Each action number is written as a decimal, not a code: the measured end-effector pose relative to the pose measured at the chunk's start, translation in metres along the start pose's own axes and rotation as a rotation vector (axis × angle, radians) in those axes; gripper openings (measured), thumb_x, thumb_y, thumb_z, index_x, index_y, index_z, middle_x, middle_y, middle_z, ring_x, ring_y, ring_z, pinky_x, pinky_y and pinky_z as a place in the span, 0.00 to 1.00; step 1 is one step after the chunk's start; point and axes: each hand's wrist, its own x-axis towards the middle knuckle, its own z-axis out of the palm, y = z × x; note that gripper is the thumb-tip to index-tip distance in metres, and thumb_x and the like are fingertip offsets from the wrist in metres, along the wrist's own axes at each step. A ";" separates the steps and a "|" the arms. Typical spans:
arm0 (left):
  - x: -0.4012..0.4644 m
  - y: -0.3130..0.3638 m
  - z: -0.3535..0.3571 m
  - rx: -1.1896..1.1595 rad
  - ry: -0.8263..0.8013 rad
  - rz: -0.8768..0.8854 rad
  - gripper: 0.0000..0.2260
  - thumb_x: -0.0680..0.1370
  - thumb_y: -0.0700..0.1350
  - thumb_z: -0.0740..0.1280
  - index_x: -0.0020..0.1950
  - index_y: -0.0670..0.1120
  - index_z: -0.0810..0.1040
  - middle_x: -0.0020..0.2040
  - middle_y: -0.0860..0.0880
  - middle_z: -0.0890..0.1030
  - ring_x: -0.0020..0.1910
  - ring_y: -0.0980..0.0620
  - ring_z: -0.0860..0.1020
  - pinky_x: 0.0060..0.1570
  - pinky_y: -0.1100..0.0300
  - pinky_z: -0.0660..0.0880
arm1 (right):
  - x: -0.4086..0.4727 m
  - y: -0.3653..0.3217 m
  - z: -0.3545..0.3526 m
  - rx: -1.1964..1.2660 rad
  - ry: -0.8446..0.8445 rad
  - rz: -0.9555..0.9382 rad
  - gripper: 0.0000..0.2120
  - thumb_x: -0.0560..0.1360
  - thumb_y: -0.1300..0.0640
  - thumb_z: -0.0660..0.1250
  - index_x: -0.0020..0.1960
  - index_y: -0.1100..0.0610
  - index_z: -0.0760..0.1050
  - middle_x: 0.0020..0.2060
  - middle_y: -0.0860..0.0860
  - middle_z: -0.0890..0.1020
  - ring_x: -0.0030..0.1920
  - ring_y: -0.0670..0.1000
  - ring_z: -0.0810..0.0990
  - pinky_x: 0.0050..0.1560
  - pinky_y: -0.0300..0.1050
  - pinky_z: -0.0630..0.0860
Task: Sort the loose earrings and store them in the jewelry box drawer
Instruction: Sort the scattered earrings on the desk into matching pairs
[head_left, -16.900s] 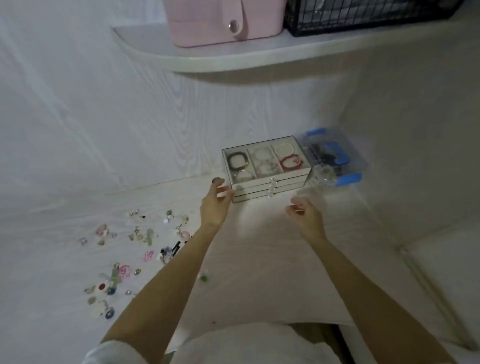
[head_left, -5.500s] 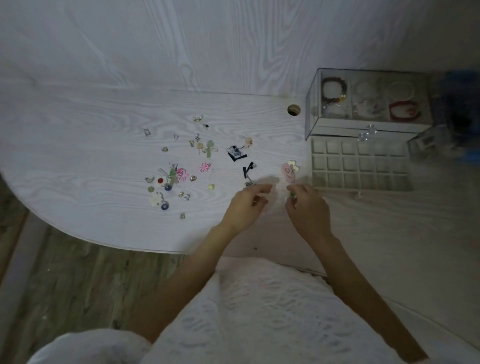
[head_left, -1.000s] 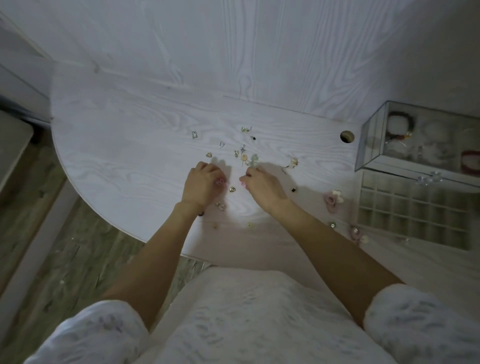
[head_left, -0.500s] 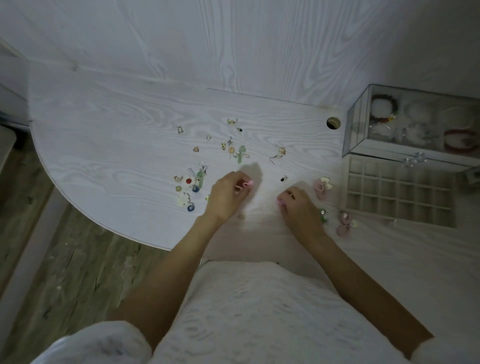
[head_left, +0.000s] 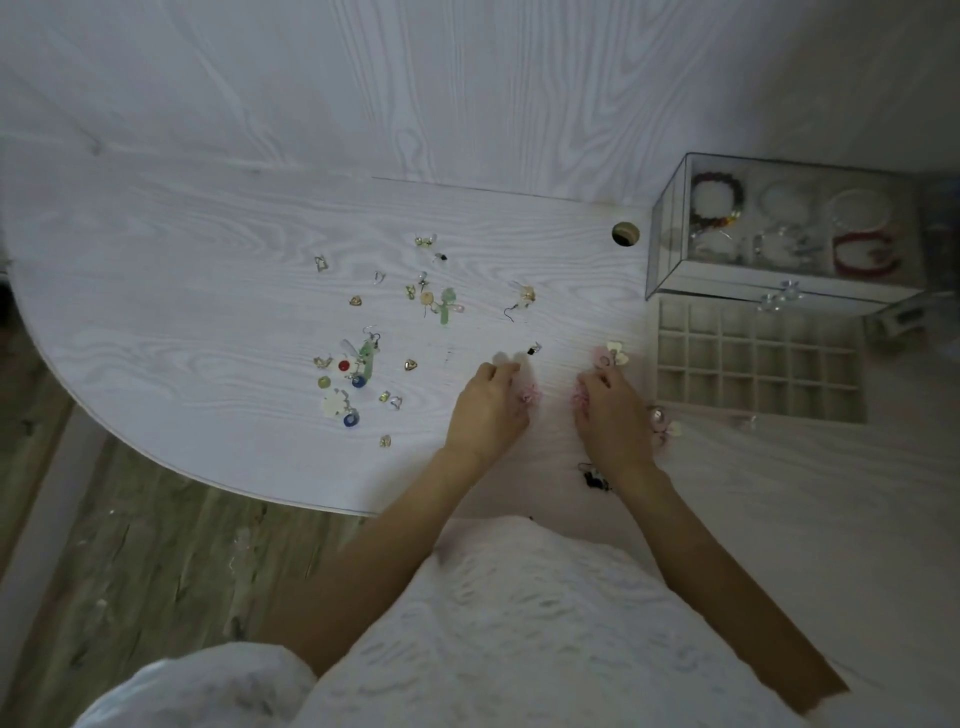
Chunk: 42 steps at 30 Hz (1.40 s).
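Note:
Several loose earrings (head_left: 358, 371) lie scattered over the white desk (head_left: 208, 291). My left hand (head_left: 488, 410) rests on the desk with its fingers closed on a small pink earring (head_left: 529, 395). My right hand (head_left: 613, 415) is a little to the right, pinching a matching pink earring (head_left: 579, 397). The glass jewelry box (head_left: 779, 234) stands at the far right with its gridded drawer (head_left: 753, 361) pulled out and its cells bare. Pink and cream flower earrings (head_left: 610, 353) lie just left of the drawer, and another pair (head_left: 662, 421) sits beside my right wrist.
A round cable hole (head_left: 625, 234) is in the desk by the box. A dark earring (head_left: 592, 475) lies near the front edge. The desk's curved edge (head_left: 208, 475) drops to a wooden floor on the left. A white panel wall rises behind.
Both hands moved right, away from the earring pile toward the drawer, each carrying a pink earring. The view shifted slightly right as well.

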 end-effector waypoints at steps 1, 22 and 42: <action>-0.002 0.000 0.001 -0.006 0.000 -0.007 0.22 0.72 0.40 0.66 0.66 0.42 0.70 0.58 0.41 0.74 0.51 0.43 0.77 0.52 0.54 0.73 | -0.001 -0.001 0.001 -0.002 -0.009 0.006 0.08 0.70 0.71 0.63 0.48 0.64 0.74 0.54 0.61 0.75 0.49 0.59 0.75 0.41 0.43 0.66; 0.001 0.011 0.007 -0.131 -0.031 0.170 0.20 0.69 0.33 0.66 0.60 0.44 0.76 0.52 0.45 0.82 0.45 0.49 0.81 0.48 0.56 0.78 | -0.002 -0.014 -0.002 0.160 -0.006 -0.004 0.09 0.74 0.56 0.67 0.53 0.54 0.78 0.50 0.55 0.76 0.51 0.55 0.74 0.42 0.47 0.74; -0.001 -0.049 -0.041 0.263 0.270 0.048 0.14 0.71 0.36 0.65 0.57 0.38 0.76 0.52 0.37 0.76 0.52 0.39 0.72 0.51 0.49 0.72 | 0.000 -0.010 -0.001 0.089 0.016 -0.059 0.13 0.71 0.66 0.66 0.55 0.60 0.76 0.52 0.58 0.75 0.52 0.58 0.74 0.41 0.45 0.73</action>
